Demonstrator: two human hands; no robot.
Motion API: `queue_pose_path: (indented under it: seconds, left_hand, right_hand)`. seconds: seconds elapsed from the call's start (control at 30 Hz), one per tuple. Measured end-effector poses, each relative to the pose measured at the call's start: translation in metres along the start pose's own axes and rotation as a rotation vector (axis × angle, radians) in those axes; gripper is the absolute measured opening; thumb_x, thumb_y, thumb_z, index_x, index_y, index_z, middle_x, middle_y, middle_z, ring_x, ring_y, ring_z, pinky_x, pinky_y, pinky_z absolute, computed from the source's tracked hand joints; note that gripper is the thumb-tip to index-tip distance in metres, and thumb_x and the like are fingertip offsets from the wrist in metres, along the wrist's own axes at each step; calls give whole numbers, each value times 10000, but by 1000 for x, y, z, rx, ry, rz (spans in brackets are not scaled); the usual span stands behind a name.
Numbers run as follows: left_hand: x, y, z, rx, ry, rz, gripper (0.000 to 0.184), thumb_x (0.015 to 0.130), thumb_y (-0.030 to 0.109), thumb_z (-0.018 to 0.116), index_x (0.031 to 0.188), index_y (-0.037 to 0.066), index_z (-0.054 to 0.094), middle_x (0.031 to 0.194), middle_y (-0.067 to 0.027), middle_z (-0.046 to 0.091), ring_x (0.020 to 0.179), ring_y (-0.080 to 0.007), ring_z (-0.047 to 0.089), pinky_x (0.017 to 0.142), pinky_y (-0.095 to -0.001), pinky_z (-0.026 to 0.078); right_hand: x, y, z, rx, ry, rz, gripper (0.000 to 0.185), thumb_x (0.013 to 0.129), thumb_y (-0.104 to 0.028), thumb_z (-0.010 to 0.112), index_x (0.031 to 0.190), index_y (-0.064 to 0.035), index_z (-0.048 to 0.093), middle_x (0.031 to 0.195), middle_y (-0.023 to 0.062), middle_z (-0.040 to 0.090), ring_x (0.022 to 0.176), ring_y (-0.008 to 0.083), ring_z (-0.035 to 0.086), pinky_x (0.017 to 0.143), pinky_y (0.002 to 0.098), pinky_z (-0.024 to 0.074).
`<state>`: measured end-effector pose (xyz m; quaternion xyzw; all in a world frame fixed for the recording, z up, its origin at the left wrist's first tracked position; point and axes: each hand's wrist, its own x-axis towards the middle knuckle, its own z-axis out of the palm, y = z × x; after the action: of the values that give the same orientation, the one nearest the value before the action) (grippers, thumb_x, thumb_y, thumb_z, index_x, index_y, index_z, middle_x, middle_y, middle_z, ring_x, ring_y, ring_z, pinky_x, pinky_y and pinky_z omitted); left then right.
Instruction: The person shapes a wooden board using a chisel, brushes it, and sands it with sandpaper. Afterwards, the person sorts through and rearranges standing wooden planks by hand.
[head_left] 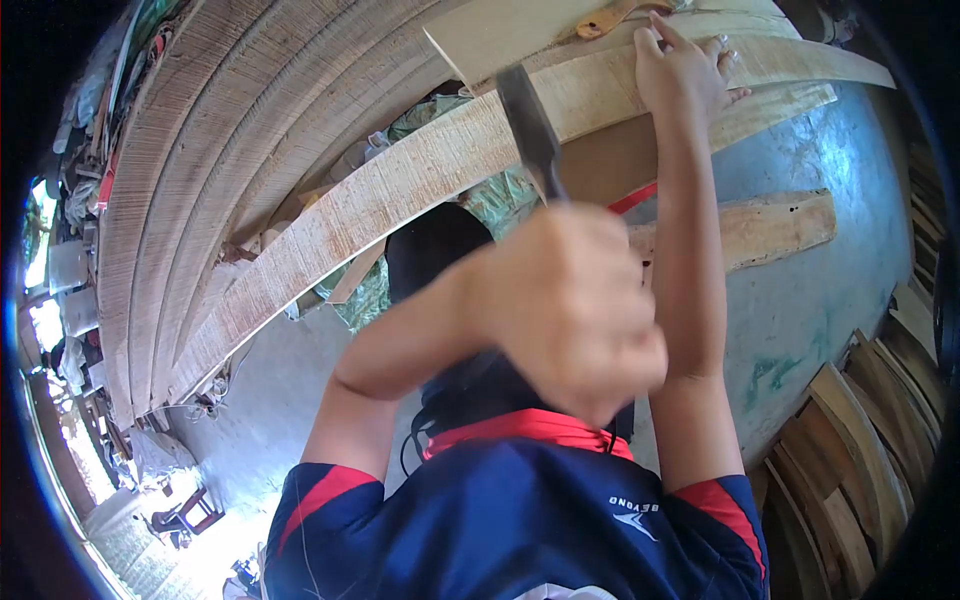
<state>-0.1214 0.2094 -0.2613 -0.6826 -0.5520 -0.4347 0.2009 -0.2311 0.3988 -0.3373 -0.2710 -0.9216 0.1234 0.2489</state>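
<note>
Below the right end of a long, curved, pale wooden plank [370,210]: open room over the smooth blue-grey floor [865,190]. Spread at the plank's upper right: right hand [685,80], firm grip or mere contact impossible to tell. Clenched in the motion-blurred left hand [575,310]: dark, flat-bladed metal tool [527,115], grip end hidden, contact with plank unclear.

Gripping a dark metal tool [530,118] in the blurred left hand [580,305], pointing it forward in front of a long curved plank [370,205]! Farther ahead, resting the right hand [688,78] on that plank. Spot an orange-brown wooden piece [600,21] just left of that hand, curved boards [220,140] well left of both hands.
</note>
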Motion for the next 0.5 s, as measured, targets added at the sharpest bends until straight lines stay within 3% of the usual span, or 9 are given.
queue_pose_path:
  seconds: [0.1,0.17,0.2,0.23,0.27,0.33,0.4,0.5]
  left_hand:
    - [-18,39,-2,-158,-27,39,318,852,272,593,623,78,488,534,48,294,412,-107,340,379,-247,235]
    - [-33,56,-18,-256,25,8,281,813,189,671,640,63,487,526,37,311,410,-104,338,383,-246,241]
    - [-44,69,-35,-218,6,-48,239,775,123,721,719,46,502,561,6,378,447,-122,388,400,-256,302]
    - [-49,79,-40,-38,244,-47,233,716,90,754,738,58,524,627,-4,400,494,-135,430,418,-265,365]
    - [-54,95,-64,4,205,-130,250,722,105,769,803,53,538,742,-46,454,551,-160,492,451,-273,412]
    - [-67,100,-69,226,691,-29,249,735,94,756,857,75,540,958,-58,416,614,-156,508,443,-261,409]
    - [-60,110,-101,134,984,-37,240,745,44,707,861,96,503,951,-43,377,650,-139,472,420,-245,387]
    - [-64,117,-149,165,1160,-109,191,806,61,569,789,105,383,816,-14,348,622,-85,364,387,-180,299]
  right_hand:
    - [-1,2,5,24,38,-17,464,798,-520,491,1225,-365,581,1462,252,257,1378,396,200,1087,604,65]
    - [-2,1,6,36,82,-24,442,789,-505,513,1202,-370,599,1452,261,270,1375,398,210,1081,617,67]
    - [-2,0,5,25,64,-17,443,791,-507,511,1203,-373,597,1451,260,275,1376,396,208,1079,620,67]
    - [-2,-1,4,13,45,-6,443,792,-509,509,1205,-375,595,1449,259,279,1378,393,206,1077,623,67]
    - [-3,-1,4,-2,33,4,453,796,-520,500,1223,-389,576,1451,251,283,1380,389,203,1077,624,64]
    - [-2,2,5,5,40,15,462,798,-526,497,1237,-397,560,1453,246,282,1380,388,204,1078,623,63]
    - [-2,2,5,-11,27,9,491,799,-546,494,1271,-414,520,1459,237,276,1376,391,214,1078,623,68]
    - [0,-1,5,-62,3,22,511,795,-607,480,1277,-441,501,1481,210,247,1388,375,190,1078,617,64]
